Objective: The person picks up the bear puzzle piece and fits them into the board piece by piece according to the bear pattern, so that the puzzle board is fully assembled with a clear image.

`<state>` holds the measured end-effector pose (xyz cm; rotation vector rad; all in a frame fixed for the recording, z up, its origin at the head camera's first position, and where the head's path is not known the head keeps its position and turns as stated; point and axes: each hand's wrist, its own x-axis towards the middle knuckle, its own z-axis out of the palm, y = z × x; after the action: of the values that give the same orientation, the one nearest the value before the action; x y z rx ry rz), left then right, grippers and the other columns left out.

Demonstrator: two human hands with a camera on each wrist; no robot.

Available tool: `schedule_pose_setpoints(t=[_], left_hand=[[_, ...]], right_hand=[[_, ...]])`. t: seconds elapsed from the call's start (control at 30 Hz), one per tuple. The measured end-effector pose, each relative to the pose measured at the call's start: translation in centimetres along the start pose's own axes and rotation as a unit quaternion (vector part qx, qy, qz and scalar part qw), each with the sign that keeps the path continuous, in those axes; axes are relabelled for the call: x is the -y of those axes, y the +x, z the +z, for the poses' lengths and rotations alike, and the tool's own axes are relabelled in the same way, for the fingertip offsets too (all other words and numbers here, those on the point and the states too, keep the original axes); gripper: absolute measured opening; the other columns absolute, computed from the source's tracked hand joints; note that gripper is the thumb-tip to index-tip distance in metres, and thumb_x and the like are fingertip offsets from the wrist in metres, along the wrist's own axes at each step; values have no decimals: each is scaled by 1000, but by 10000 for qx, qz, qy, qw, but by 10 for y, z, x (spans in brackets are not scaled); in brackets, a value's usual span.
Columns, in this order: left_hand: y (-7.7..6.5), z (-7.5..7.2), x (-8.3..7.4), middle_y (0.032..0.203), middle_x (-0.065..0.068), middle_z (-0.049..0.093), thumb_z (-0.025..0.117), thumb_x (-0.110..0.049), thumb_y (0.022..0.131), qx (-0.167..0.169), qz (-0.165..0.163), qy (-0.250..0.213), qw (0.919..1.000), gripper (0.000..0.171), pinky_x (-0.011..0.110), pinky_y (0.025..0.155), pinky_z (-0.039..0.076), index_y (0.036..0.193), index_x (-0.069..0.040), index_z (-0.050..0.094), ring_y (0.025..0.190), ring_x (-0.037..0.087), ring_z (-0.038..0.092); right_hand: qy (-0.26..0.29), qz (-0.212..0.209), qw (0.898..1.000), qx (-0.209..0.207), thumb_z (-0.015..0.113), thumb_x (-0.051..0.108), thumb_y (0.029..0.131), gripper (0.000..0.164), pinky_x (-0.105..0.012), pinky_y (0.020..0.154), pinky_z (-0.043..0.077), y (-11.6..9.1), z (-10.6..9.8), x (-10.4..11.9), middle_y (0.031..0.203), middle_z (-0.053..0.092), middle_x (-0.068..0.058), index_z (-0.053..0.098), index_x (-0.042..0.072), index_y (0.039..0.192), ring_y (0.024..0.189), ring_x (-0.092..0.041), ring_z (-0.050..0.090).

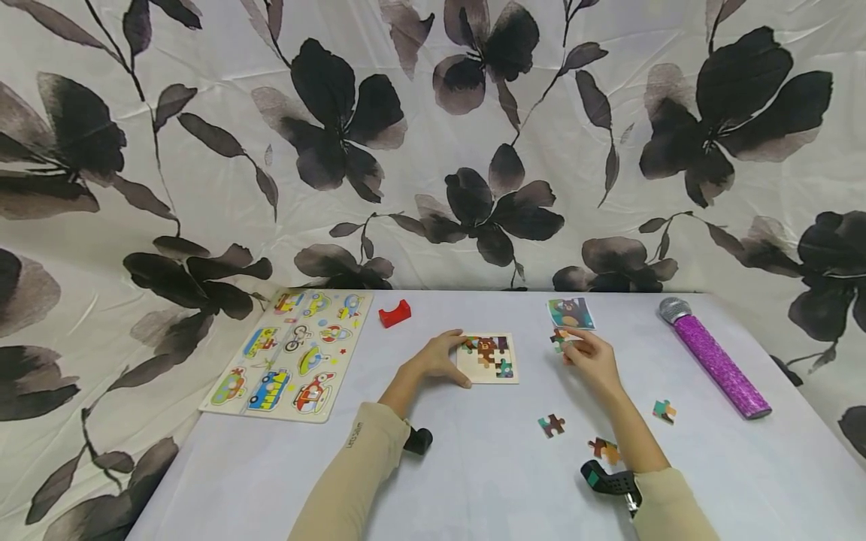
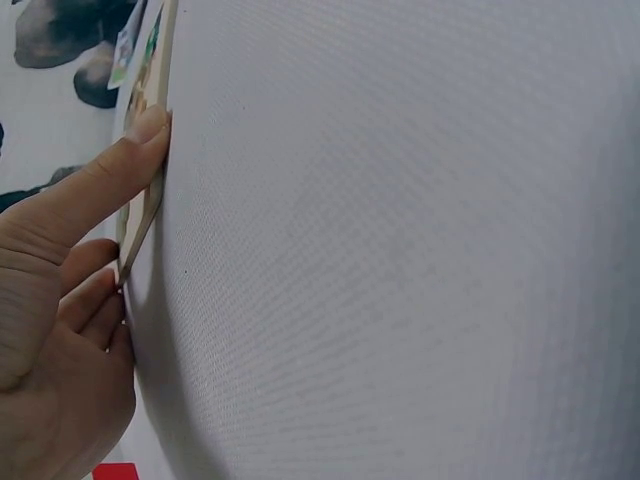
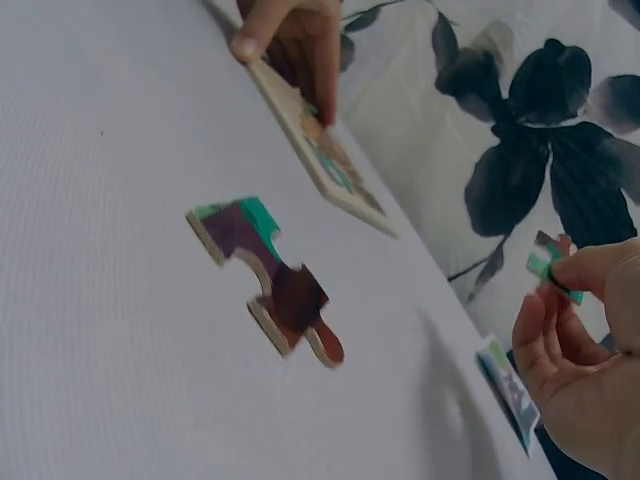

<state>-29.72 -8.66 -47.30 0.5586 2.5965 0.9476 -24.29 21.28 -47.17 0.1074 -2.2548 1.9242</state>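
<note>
Right-hand grip (image 1: 594,362) pinches a puzzle piece (image 1: 558,338) between thumb and fingertips, right of centre in the head view, just below a picture card (image 1: 571,312); in the right wrist view the piece, green and brown, sits near the right edge. Left-hand grip (image 1: 436,359) holds the left side of a small puzzle board (image 1: 485,377) near the middle of the frame, thumb at its lower corner and fingers higher up. The board is partly filled, with a brown bear showing, and lies apart from the held piece. Loose on the counter (image 1: 473,473) are a purple-brown piece (image 1: 552,426) at lower right of centre, an orange-brown piece (image 1: 604,450) beside the right forearm, and a teal-orange piece (image 1: 664,411) farther right. Toward the right edge lies a purple glittery microphone (image 1: 720,364); left of centre are a red object (image 1: 395,313) and a large vehicle board (image 1: 284,361). Flowered cloth (image 1: 419,255) hangs across the top.
</note>
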Motion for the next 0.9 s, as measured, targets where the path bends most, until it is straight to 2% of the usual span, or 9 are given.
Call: schedule_pose_setpoints(t=[0.1,0.2,0.33,0.53,0.73,0.9], left_hand=[[0,1,1,152,11,29,88,-24,63,3,-18,0,10000,92,47,112,24,141,-3,42,140,31,23],[0,1,1,151,12,30,89,-24,62,-11,4,12,10000,93,48,112,24,140,-3,43,140,32,24],[1,1,2,151,11,30,90,-24,61,-17,18,59,10000,94,47,112,23,140,-3,43,140,32,24],[0,1,1,151,11,30,89,-24,61,-13,1,62,10000,94,47,112,24,141,-4,43,140,31,24],[1,1,1,152,10,29,89,-24,61,8,-30,30,10000,95,46,113,24,141,-4,42,140,31,23],[2,1,3,152,10,29,89,-25,62,30,-21,100,9999,94,46,112,24,141,-5,42,140,30,24]], right_hand=[[35,-97,9999,2,56,1,91,38,-20,64,55,2,7,0,91,62,-11,51,-13,126,69,-7,64],[447,-124,9987,210,50,-4,93,40,-22,69,56,4,13,-1,105,53,-22,43,-16,131,73,-5,66],[1019,-118,9935,484,43,-11,93,43,-25,73,56,8,20,0,106,46,-29,34,-19,135,74,-6,68],[1211,8,9919,391,47,-18,86,50,-26,72,56,14,27,0,96,49,-17,35,-19,134,71,-9,69],[1344,179,9903,301,50,-19,84,51,-26,73,56,15,35,0,94,49,-15,36,-18,133,71,-9,68],[1517,202,9878,293,53,-19,83,51,-26,73,56,17,40,1,89,55,-10,37,-19,132,70,-9,68]])
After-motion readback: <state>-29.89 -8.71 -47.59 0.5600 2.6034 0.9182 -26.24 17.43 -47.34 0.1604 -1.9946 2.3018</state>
